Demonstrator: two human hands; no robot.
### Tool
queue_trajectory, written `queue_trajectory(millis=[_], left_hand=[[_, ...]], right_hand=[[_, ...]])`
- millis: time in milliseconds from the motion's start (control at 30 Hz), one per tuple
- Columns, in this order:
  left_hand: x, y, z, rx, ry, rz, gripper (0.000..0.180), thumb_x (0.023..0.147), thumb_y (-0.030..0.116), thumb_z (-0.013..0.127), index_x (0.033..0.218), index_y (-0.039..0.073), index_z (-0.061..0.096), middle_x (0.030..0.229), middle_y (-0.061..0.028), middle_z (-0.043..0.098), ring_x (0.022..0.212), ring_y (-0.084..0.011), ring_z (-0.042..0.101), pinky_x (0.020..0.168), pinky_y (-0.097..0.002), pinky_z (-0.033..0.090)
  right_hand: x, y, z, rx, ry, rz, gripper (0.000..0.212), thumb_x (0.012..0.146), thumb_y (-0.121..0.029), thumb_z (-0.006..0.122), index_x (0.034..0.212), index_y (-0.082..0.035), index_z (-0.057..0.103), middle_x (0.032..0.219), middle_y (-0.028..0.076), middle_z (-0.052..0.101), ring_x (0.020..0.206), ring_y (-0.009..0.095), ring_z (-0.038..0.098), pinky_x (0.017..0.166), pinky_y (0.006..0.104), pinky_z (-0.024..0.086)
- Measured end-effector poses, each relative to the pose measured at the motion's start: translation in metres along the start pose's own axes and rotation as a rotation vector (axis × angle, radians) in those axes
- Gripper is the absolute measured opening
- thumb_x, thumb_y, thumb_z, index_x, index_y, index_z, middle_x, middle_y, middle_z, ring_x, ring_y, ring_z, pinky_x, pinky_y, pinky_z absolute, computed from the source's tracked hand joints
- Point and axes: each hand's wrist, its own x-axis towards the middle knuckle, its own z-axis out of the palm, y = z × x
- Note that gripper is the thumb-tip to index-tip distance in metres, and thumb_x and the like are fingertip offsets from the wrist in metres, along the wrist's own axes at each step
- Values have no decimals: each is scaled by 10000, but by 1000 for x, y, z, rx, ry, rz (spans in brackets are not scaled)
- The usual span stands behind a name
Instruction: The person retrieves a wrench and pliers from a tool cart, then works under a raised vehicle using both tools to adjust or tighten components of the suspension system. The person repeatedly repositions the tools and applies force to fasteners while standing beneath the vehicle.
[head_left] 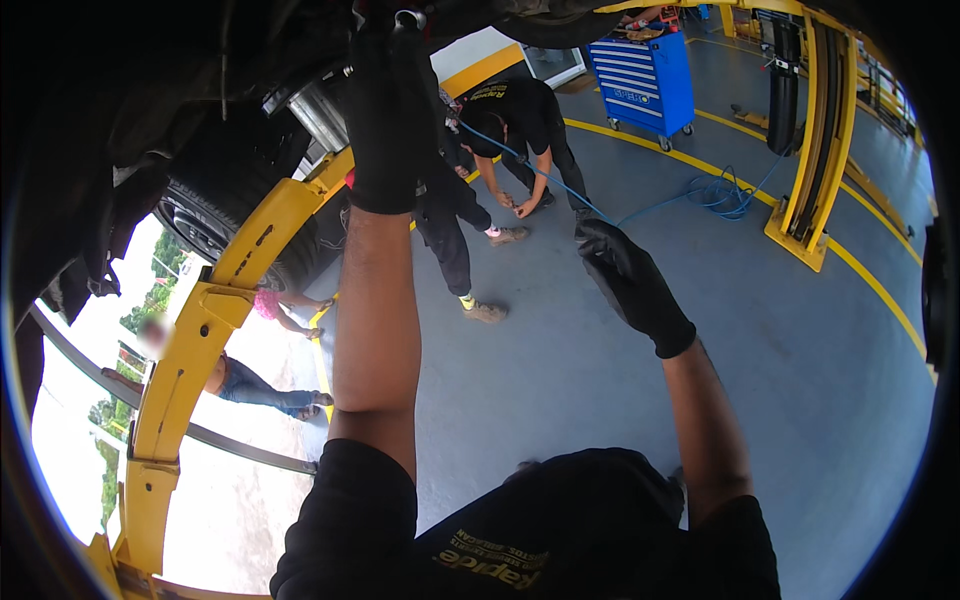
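Observation:
Overhead is the dark underside of a raised vehicle (pixel 250 60). My left hand (pixel 388 130), in a black glove, reaches up against it. At its fingertips shows a shiny metal tool with a rounded end (pixel 408 18). The fingers look closed around it, though shadow hides most of the grip. A silver cylinder (pixel 320 118) sits just left of that hand. My right hand (pixel 632 285), also gloved in black, is held out over the floor, away from the vehicle. Its fingers are curled together; what they hold, if anything, cannot be made out.
A yellow lift arm (pixel 190 340) curves along the left beside a tire (pixel 235 190). Ahead, a co-worker in black (pixel 515 120) bends down, near another person's legs (pixel 445 235). A blue tool cabinet (pixel 645 85), blue hose (pixel 720 195) and yellow lift post (pixel 825 130) stand farther right.

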Motion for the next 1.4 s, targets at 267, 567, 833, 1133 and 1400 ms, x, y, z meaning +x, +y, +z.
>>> queue_trajectory(millis=[267, 567, 833, 1133, 1400], left_hand=[[-9, -13, 15, -115, -8, -70, 453, 813, 61, 760, 1232, 8, 594, 1115, -233, 645, 918, -385, 666, 773, -404, 562], [-21, -3, 16, -710, -29, -436, 382, 922, 37, 676, 1283, 4, 558, 1055, -129, 638, 867, -219, 659, 715, -323, 552], [-3, 33, -16, -1695, -126, -1149, 221, 1013, 206, 579, 1158, 40, 579, 854, -40, 598, 657, -110, 563, 554, -228, 442], [13, 44, -46, -102, -212, -201, 456, 811, -16, 751, 1236, 12, 588, 1003, -149, 674, 883, -315, 680, 775, -380, 568], [-4, 4, -10, -152, -197, -88, 580, 762, -69, 728, 1319, -10, 576, 1277, -212, 624, 1150, -386, 618, 959, -412, 541]], right_hand=[[125, -90, 53, -549, 256, -925, 340, 942, -117, 697, 1254, -18, 607, 1254, 168, 603, 1066, 298, 665, 827, 378, 567], [149, -73, 101, -123, 222, -779, 355, 925, -64, 673, 1275, -26, 623, 1249, 214, 637, 1136, 318, 651, 870, 429, 560], [100, -78, 45, -394, 51, -829, 276, 904, -31, 691, 1179, -53, 682, 1127, 149, 650, 974, 281, 685, 787, 353, 573], [128, -68, 67, -497, 123, -955, 446, 832, -103, 778, 1256, -63, 645, 1283, 191, 633, 1162, 317, 640, 994, 427, 537], [171, -73, 114, -448, 357, -871, 516, 888, -198, 716, 1340, -24, 534, 1111, 208, 675, 933, 341, 713, 814, 470, 551]])
